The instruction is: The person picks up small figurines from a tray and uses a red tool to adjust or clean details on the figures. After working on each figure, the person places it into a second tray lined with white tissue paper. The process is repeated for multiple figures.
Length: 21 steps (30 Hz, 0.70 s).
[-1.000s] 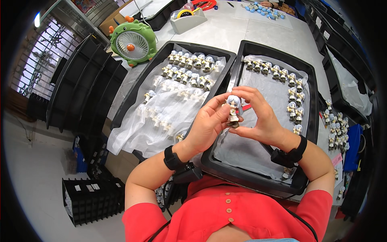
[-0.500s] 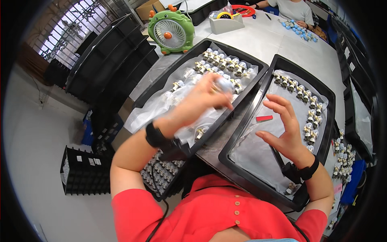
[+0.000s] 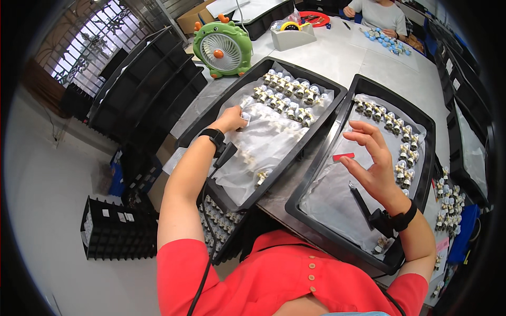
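Observation:
My left hand (image 3: 230, 120) is at the left side of the left black tray (image 3: 191, 138), its fingers closed on a small white-and-grey figurine (image 3: 245, 119) beside the row of standing figurines. Several small figurines with pale blue-grey tops and gold trim (image 3: 287, 87) stand in rows at that tray's far end, on thin white sheeting (image 3: 258, 138). Over the right black tray (image 3: 297, 203), my right hand (image 3: 371, 163) hovers with thumb and fingers apart, holding nothing. A red strip (image 3: 343, 157) lies beneath its fingertips. Figurines (image 3: 406, 152) line that tray's far and right sides.
A green fan (image 3: 221, 50) and a tape dispenser (image 3: 293, 35) stand beyond the trays. Stacked black trays (image 3: 139, 89) rise at the left. More figurines (image 3: 449, 205) lie at the right. Across the table, a person (image 3: 383, 18) sits by blue pieces (image 3: 387, 39).
My left hand has moved left and down from above the left tray's middle to its left side. My right hand stays almost in place, still open.

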Tool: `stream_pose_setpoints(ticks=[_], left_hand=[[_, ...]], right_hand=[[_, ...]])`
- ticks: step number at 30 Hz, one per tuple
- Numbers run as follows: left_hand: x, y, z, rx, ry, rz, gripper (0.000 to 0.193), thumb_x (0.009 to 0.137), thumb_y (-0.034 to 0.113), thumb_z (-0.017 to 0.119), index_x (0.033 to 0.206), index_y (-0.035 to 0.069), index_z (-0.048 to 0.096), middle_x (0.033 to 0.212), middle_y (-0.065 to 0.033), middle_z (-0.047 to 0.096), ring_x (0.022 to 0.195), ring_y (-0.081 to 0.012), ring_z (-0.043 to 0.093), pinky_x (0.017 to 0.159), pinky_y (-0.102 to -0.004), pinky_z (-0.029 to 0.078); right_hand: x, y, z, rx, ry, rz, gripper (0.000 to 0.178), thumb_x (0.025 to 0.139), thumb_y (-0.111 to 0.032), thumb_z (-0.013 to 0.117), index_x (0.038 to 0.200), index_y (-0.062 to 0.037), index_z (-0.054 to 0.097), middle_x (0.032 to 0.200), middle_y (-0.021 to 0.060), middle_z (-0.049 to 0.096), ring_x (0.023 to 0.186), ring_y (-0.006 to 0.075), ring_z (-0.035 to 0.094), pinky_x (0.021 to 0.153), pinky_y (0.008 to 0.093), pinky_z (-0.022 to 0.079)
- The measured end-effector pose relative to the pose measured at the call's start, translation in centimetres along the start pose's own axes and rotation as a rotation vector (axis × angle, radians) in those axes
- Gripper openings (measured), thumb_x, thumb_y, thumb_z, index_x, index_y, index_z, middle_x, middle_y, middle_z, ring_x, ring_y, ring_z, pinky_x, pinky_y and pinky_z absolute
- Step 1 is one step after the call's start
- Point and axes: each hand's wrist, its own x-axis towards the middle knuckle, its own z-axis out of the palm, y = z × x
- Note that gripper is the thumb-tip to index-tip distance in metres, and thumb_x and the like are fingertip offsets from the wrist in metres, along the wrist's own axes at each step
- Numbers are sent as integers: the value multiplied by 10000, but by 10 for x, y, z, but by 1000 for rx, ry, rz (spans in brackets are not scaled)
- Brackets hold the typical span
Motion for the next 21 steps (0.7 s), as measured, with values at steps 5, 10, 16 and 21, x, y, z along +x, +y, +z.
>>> stream_pose_setpoints(ticks=[5, 10, 16, 21], left_hand=[[-2, 8, 1, 90, -7, 15, 406, 710, 181, 699, 1024, -51, 589, 1027, -264, 619, 964, -373, 613, 834, -402, 491], [-1, 5, 3, 309, -31, 17, 322, 761, 118, 627, 1048, -22, 583, 1026, -282, 611, 966, -387, 610, 845, -443, 491], [-17, 27, 18, 306, 141, 10, 305, 761, 25, 561, 1066, 43, 566, 1016, -224, 621, 991, -384, 592, 837, -446, 478], [-18, 20, 19, 356, 133, 46, 369, 771, 59, 567, 1136, 109, 545, 1129, -200, 537, 1024, -385, 562, 862, -437, 464]], right_hand=[[0, 3, 0, 4, -1, 33, 345, 721, -44, 705, 1054, -63, 617, 1197, 125, 521, 1065, 267, 546, 886, 349, 449], [-1, 3, 1, 7, 1, 45, 319, 724, -39, 698, 1035, -61, 625, 1174, 124, 541, 1058, 266, 553, 877, 348, 451], [-1, 5, 0, -1, 26, 43, 274, 735, -38, 688, 1003, -59, 639, 1134, 116, 571, 1018, 250, 573, 828, 334, 469], [4, 13, -4, 28, 80, 85, 207, 762, -65, 677, 967, -43, 653, 1069, 93, 611, 958, 215, 592, 761, 300, 477]])
